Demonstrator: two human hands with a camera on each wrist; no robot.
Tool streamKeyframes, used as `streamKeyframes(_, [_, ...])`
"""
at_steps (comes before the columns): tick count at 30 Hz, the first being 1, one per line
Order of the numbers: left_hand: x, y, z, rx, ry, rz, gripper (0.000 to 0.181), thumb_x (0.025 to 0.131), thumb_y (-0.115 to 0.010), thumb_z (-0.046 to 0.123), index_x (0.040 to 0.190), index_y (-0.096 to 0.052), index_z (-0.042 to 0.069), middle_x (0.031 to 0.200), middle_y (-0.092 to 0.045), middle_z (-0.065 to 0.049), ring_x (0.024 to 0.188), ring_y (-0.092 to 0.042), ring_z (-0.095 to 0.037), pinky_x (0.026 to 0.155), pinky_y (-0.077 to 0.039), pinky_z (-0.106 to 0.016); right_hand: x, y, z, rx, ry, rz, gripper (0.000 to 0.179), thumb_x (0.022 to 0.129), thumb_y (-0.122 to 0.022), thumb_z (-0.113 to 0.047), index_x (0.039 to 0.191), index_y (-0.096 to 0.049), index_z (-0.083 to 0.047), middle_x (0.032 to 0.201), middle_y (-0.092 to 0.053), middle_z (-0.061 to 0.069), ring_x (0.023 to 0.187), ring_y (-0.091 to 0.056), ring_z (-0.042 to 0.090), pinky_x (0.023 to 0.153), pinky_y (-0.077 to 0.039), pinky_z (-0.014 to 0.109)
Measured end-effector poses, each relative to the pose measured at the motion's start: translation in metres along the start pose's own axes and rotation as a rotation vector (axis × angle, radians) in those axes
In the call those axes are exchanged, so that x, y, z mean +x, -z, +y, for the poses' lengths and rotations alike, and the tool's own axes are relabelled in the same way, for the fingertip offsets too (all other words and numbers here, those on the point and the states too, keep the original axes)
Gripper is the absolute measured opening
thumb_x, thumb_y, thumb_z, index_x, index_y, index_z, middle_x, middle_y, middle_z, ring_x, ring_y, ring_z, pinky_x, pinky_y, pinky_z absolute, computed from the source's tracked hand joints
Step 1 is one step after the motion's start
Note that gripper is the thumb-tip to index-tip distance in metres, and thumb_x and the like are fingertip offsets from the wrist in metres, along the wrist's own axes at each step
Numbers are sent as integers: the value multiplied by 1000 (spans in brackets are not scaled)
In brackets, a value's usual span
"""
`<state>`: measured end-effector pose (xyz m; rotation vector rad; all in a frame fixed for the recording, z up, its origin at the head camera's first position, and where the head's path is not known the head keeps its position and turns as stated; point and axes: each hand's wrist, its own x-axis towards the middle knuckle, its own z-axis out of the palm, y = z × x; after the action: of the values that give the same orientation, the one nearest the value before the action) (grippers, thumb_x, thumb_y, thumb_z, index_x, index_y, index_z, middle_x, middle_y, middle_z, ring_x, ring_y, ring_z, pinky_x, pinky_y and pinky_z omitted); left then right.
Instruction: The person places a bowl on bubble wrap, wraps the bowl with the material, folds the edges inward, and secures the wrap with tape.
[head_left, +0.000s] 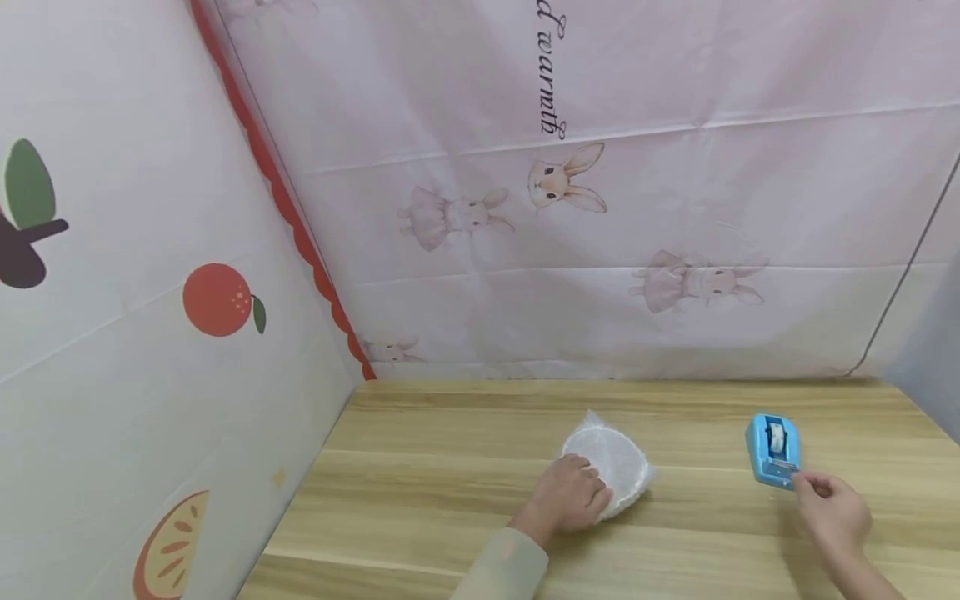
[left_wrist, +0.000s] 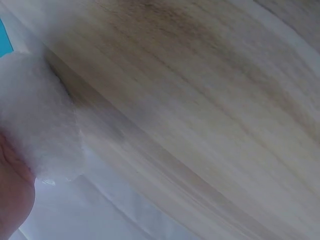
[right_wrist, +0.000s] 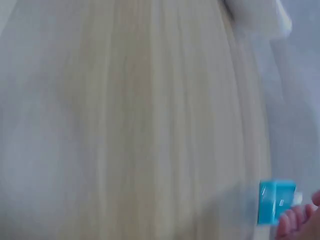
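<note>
A white, translucent padded wrap bundle (head_left: 617,463), roughly rounded with a pointed corner, lies on the wooden table. My left hand (head_left: 572,493) grips its near left side, fingers bent over the top. In the left wrist view, part of the hand (left_wrist: 15,192) presses against the fuzzy white wrap (left_wrist: 40,117). To the right sits a blue tape dispenser (head_left: 761,454) with a small roll of tape (head_left: 777,438) in it. My right hand (head_left: 836,510) pinches with thumb and forefinger at the dispenser's near end, at the tape's end; the strip itself is too fine to make out.
The wood-grain table (head_left: 420,483) runs back to a pink cloth (head_left: 480,317) printed with rabbits. A white cloth (head_left: 97,400) with printed fruit hangs along the left side. A greyish surface (head_left: 930,350) borders the table at the right.
</note>
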<state>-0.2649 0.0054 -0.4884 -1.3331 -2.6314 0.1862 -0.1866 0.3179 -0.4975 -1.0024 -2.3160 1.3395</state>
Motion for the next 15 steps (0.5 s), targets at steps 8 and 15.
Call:
streamKeyframes(8, [0,4,0,-12,7,-5,41,97,-32,32,91,-72,25,95,-68,12,107,-58,-8,98,-39,-20,20,5,17,130,-171,-251,58,92,-50,-30,129,-41,14,65,-60,-11,57,-51,-4,52,-50,21])
streamKeyframes(15, [-1,5,1,-15,14,-17,42,97,-31,33,92,-72,25,96,-69,12,106,-58,-8,97,-40,-19,32,2,18,251,-296,-310,58,90,-56,-31,127,-43,11,62,-56,-16,55,-54,-2,52,-51,22])
